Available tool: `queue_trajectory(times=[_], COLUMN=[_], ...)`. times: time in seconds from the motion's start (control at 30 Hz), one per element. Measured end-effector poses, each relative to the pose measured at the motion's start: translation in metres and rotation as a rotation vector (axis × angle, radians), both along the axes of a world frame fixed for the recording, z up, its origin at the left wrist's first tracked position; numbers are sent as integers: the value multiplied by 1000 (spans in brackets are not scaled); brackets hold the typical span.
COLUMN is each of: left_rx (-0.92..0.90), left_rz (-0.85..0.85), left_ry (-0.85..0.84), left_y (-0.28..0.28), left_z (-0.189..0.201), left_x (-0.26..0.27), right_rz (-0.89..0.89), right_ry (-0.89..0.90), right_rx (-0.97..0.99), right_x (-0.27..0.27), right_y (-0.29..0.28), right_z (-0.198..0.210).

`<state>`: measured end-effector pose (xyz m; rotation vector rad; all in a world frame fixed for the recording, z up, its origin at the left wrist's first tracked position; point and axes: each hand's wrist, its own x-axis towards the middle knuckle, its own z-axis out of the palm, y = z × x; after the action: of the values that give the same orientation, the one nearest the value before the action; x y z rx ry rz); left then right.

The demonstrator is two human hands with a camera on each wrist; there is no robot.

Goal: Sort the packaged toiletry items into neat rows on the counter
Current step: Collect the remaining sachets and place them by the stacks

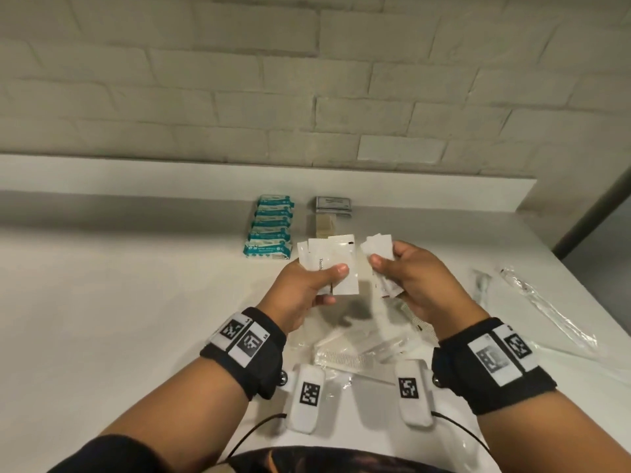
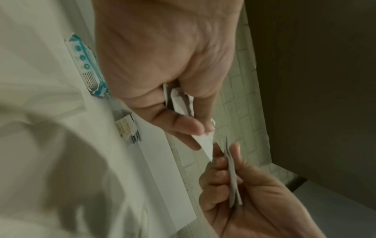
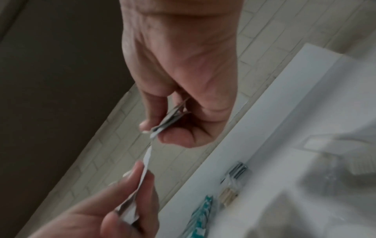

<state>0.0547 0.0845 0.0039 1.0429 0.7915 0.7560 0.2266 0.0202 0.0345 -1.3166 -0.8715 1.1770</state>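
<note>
Sorting white sachets, both hands loaded above the counter.

My left hand [image 1: 309, 288] pinches a fan of flat white paper sachets [image 1: 329, 264]; my right hand [image 1: 415, 278] grips a smaller white sachet bundle [image 1: 378, 249], seemingly to split them by kind. Behind, the teal wrapped soap bars [image 1: 271, 230] already form a row on the white counter [image 1: 119, 302].

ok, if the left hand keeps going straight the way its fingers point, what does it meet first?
Probably the stack of beige packets, with the grey packets behind; depth is unclear. The left hand points at the wall, holding white sachets above the counter.
</note>
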Motion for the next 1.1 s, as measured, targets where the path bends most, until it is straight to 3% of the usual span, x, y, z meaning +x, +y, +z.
queue_trajectory(times=[0.07, 0.13, 0.23, 0.33, 0.37, 0.53, 0.6, 0.7, 0.77, 0.83, 0.97, 1.1], left_rx=[33, 14, -92, -187, -186, -88, -65, -54, -78, -135, -282, -183], left_rz=[-31, -22, -20, -74, -62, 109, 130, 103, 52, 18, -97, -73], left_ry=[22, 34, 84, 56, 33, -50, -54, -58, -67, -95, -223, -153], left_y=[-1, -2, 0, 0, 1, 5, 6, 4, 1, 1, 5, 4], left_z=[1, 3, 8, 7, 6, 0, -3, -6, -5, -2, 3, -1], left_x=[4, 9, 10, 7, 6, 9, 9, 13, 16, 17, 8, 6], right_rz=[81, 27, -160, -30, 20, -162, -123, -3, -13, -79, -205, -211], right_ry=[-19, -138, -476, -921, -993, -545, -411, -382, -519, -546, -359, -211], right_rx=[6, 48, 231, 408, 418, 60, 2, -31, -40, -55, -75, -19], right_x=[-9, -15, -7, 1, 2, 11, 10, -7, -16, -17, -7, -4], right_y=[-3, -5, -3, -7, -8, -11, -13, -11, -6, -2, -5, -7], right_z=[3, 2, -4, -10, -14, -11, -6, -6, -13, -20, -20, -14])
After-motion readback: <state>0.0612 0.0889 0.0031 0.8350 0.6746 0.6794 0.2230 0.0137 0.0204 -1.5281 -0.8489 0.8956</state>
